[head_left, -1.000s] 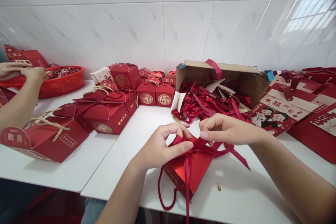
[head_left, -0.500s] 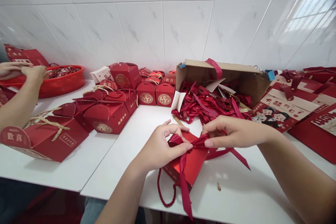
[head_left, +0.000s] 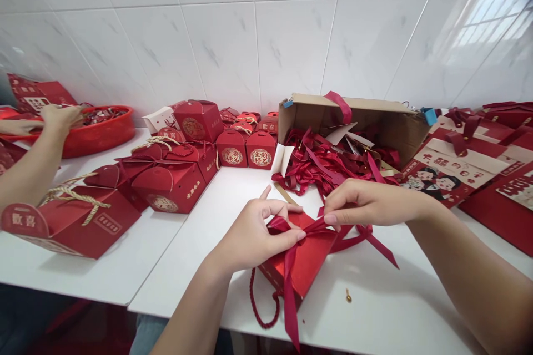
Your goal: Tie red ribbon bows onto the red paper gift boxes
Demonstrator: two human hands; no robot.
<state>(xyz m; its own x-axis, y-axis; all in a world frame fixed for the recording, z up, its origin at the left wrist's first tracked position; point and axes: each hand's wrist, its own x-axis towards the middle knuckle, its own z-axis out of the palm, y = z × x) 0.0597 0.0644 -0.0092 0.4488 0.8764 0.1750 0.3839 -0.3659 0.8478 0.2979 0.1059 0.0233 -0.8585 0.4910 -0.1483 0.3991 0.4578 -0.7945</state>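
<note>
A red gift box (head_left: 310,263) lies on the white table before me, with a dark red satin ribbon (head_left: 290,288) looped over its top. My left hand (head_left: 260,233) pinches the ribbon loop between thumb and fingers at the middle of the box. On the right of the knot, my right hand (head_left: 362,205) grips another part of the ribbon between thumb and forefinger. One ribbon tail hangs down the front over the table edge; another stretches out to the right. A twisted red cord handle (head_left: 266,326) curves from the box's near left side.
An open cardboard box (head_left: 353,105) spills ribbons behind my hands. Red gift boxes (head_left: 166,183) stand to the left. Red bags (head_left: 449,166) lean at the right. A small gold piece (head_left: 348,295) lies nearby. Far left, another person's hand (head_left: 62,119) is over a red basin (head_left: 104,136).
My right hand has risen slightly, pulling its part of the ribbon tighter. My left hand keeps its pinch. The other person's hands have shifted over the basin.
</note>
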